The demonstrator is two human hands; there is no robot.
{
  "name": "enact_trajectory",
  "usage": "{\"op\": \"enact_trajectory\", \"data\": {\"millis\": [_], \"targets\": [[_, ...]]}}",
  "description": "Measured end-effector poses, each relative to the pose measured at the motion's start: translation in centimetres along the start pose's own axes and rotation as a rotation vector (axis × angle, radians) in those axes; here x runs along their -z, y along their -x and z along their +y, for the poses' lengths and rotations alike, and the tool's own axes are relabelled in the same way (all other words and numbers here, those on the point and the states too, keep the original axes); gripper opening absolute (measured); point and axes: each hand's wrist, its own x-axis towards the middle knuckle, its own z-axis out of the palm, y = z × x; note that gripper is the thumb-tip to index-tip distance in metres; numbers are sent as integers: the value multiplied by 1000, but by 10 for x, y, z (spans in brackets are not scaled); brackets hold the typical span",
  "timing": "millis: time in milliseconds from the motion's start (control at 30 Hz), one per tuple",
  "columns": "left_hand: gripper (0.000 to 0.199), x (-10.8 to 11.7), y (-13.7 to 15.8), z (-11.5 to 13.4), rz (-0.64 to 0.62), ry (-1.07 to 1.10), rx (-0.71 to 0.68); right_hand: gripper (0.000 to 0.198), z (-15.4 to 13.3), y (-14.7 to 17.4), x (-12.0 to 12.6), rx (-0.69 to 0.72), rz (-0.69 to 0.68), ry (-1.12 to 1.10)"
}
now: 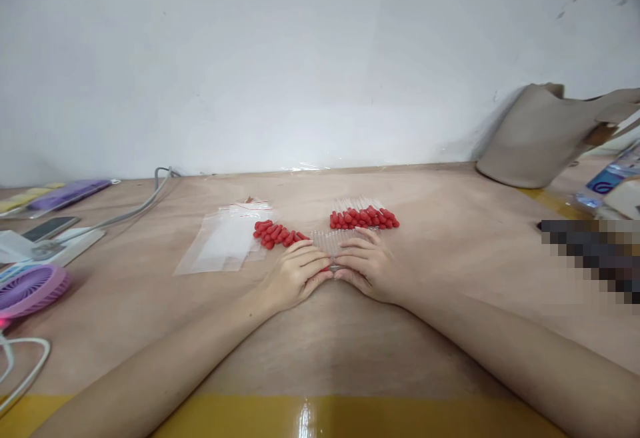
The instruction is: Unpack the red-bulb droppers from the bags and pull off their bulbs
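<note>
My left hand (303, 271) and my right hand (367, 265) meet fingertip to fingertip just above the table. Between the left thumb and fingers a bit of red rubber bulb (327, 269) shows. The right fingers pinch a clear dropper tube (337, 268), mostly hidden, whose end meets the bulb. Right behind the hands lies a row of clear tubes (326, 242). Loose red rubber bulbs (273, 232) are heaped beyond the left hand. Past the right hand, several droppers with red bulbs (364, 217) lie side by side, tubes toward the wall.
Clear zip bags (217, 245) lie left of the bulbs. At far left are a purple fan (35, 289), a phone (50, 228) and a grey cable (135, 210). A beige bag (530, 138) leans at the back right. The wall (300, 65) bounds the table.
</note>
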Motion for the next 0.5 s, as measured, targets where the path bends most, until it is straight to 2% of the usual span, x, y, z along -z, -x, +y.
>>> {"op": "enact_trajectory", "data": {"millis": [200,500], "targets": [[24,0,-2,1,67,-91,-64,16,2,2,-5,30,-30,-29],[18,3,-2,3,28,-144,-157,13,-1,1,0,164,57,30]]}}
